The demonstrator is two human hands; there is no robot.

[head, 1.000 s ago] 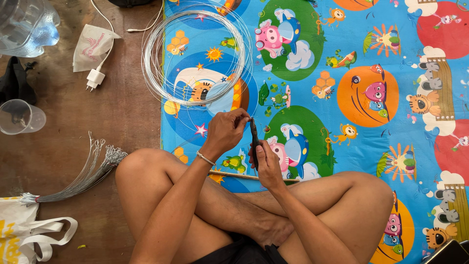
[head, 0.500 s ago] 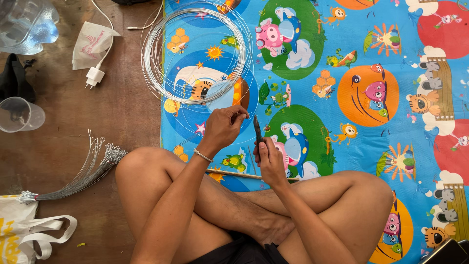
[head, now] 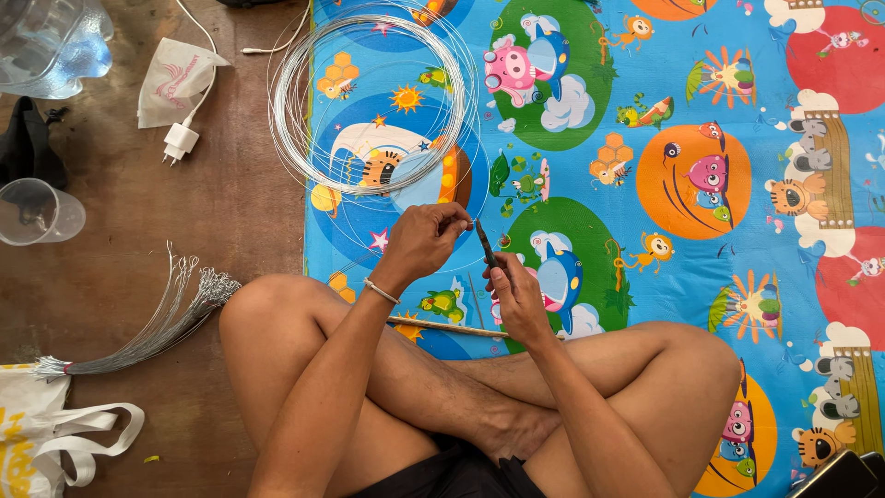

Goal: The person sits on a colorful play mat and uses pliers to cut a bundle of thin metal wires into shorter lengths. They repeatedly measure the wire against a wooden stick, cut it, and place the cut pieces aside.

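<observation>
Wooden floor (head: 230, 212) on the left, bright cartoon play mat (head: 645, 231) on the right. The left hand (head: 424, 242) pinches its grip shut on a thin wire end, just below the wire coil (head: 373, 97). The right hand (head: 518, 300) closes around dark pliers (head: 486, 245), tip pointing up. A white paper packet (head: 171, 81) lies up left, beside a white charger plug (head: 180, 143).

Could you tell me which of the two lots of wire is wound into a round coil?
The coil of wire at the mat's top left edge; the other wire bundle lies straight on the floor.
</observation>
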